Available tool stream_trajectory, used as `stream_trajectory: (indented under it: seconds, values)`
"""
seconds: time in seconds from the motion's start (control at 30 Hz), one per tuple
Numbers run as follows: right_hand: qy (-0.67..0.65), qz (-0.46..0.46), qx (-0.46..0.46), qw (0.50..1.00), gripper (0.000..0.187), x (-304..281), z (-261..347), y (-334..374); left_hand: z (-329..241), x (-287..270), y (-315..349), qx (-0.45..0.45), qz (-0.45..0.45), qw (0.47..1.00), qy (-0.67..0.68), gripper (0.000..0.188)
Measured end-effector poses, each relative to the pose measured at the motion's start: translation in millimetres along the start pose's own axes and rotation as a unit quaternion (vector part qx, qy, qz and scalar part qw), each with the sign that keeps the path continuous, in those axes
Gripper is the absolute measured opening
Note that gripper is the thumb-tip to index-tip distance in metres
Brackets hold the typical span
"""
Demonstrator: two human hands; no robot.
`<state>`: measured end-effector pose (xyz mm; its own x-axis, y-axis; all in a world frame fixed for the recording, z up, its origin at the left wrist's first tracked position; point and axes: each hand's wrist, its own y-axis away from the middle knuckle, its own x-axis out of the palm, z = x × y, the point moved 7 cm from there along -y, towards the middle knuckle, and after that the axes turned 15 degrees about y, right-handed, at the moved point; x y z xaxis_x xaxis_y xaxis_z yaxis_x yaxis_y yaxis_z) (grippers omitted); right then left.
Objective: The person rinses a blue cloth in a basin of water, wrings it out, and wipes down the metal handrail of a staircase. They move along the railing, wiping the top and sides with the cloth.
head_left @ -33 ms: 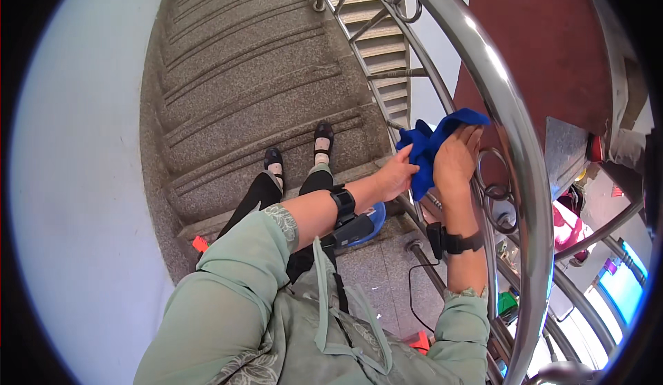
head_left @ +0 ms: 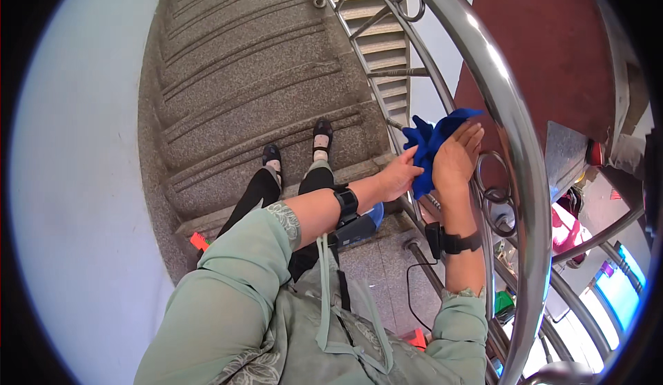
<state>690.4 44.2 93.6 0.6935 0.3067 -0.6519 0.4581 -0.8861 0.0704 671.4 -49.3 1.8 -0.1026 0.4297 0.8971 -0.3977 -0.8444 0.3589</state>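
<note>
A bunched blue cloth [head_left: 423,151] is up against the thinner inner tube of the stair railing, right of the middle of the head view. My right hand [head_left: 454,158] lies over the cloth with its fingers extended and bent slightly around it. From the left, my left hand [head_left: 400,176] pinches the cloth's near edge between thumb and fingers. The thick polished handrail [head_left: 519,150] curves past just right of my right hand. Where the cloth meets the tube is mostly hidden by cloth and hand.
Stone steps [head_left: 255,102] descend ahead of my feet. A white wall [head_left: 90,164] borders them on the left. Metal rings [head_left: 496,185] fill the railing. Under my left forearm shows part of a blue container [head_left: 376,214]. Beyond the railing lies a lower floor with assorted goods.
The cloth's upper corner has shifted slightly left, and the fingers of my right hand show a little more spread. Both hands remain on the cloth. Less of the blue container shows.
</note>
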Motion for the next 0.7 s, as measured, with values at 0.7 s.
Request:
stream_trajectory:
  seconds: [0.7]
  values:
    - [-0.172, 0.246, 0.158, 0.941, 0.050, 90.4, -61.4, -107.2, 11.8, 41.5, -7.1, -0.070, -0.055, 0.929, -0.358, 0.115]
